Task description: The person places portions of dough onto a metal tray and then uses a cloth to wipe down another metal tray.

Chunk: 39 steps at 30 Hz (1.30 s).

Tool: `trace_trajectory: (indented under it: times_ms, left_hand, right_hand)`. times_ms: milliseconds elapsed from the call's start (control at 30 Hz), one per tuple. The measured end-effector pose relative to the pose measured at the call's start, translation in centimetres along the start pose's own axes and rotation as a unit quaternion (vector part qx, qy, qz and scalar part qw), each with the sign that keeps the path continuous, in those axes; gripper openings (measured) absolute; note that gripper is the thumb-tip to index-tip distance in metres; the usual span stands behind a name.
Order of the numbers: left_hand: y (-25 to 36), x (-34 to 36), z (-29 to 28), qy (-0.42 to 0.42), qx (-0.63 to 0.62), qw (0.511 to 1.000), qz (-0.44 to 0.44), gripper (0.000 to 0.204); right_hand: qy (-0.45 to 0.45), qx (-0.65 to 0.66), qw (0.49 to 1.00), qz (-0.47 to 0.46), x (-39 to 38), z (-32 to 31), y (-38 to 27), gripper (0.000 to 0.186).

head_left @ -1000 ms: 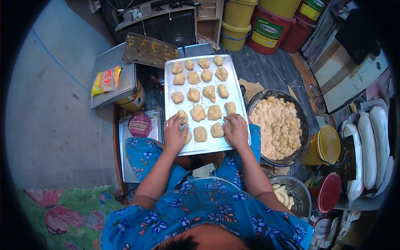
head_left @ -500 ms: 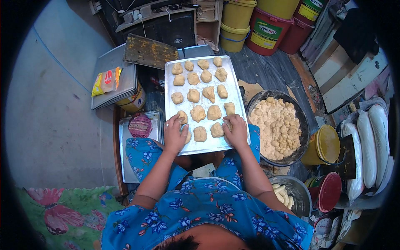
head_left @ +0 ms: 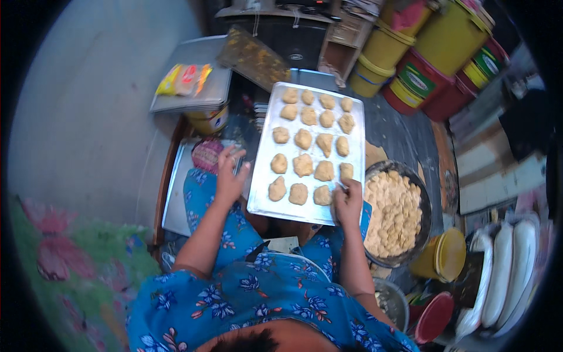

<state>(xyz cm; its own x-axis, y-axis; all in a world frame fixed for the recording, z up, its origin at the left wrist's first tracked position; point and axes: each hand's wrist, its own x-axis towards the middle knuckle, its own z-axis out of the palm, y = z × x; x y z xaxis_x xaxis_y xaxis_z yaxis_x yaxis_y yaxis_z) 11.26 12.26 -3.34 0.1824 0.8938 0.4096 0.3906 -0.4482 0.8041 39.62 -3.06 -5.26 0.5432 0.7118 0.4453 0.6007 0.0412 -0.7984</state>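
A silver baking tray [head_left: 265, 202] rests across my lap, tilted slightly to the right. Rows of rough dough balls [head_left: 302, 165] cover it. My left hand [head_left: 230, 176] is off the tray, just left of its edge, with fingers spread and nothing in them. At the tray's front right corner my right hand [head_left: 349, 202] grips the edge, its fingers curled close to the nearest dough balls. To the right, on the floor, a wide dark basin [head_left: 427, 220] holds a heap of floury dough pieces [head_left: 394, 214].
Stacked trays [head_left: 205, 53] at the far left carry a yellow packet [head_left: 183, 80]. A stained dark tray [head_left: 252, 57] leans beside them. Below lies a purple patterned pad [head_left: 206, 154] on another tray. Buckets [head_left: 413, 82] stand far right; a yellow tub [head_left: 450, 255] and long white bags [head_left: 498, 276] sit nearer.
My left hand has lifted off the dough and moved left, clear of the tray. My right hand has shifted to the tray's front right corner. The view has turned, and the tray appears more tilted.
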Motion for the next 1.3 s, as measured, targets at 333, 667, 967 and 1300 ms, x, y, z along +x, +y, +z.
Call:
trace_trajectory:
  times_ms: [333,667,967,1300]
  left_hand:
    - [-12.6,-2.6,-13.3,0.23,0.109,0.946,-0.199,0.028]
    - [-33.7,-23.5,-12.0,0.408,-0.047,0.682,-0.604,0.047]
    - [-31.5,-26.5,-7.2,0.288,-0.381,0.573,-0.666,0.053]
    - [-28.6,-24.2,-10.7,0.184,-0.195,0.73,-0.628,0.057]
  right_hand:
    - [-0.153,0.078,0.984,-0.049,0.0,3.6,-9.5,0.024]
    - [-0.505,0.088,0.828,-0.228,-3.2,11.7,-16.7,0.047]
    - [-0.539,0.082,0.814,-0.199,-3.7,13.9,-16.3,0.04]
    - [-0.532,0.087,0.826,-0.166,-2.9,15.0,-17.0,0.037]
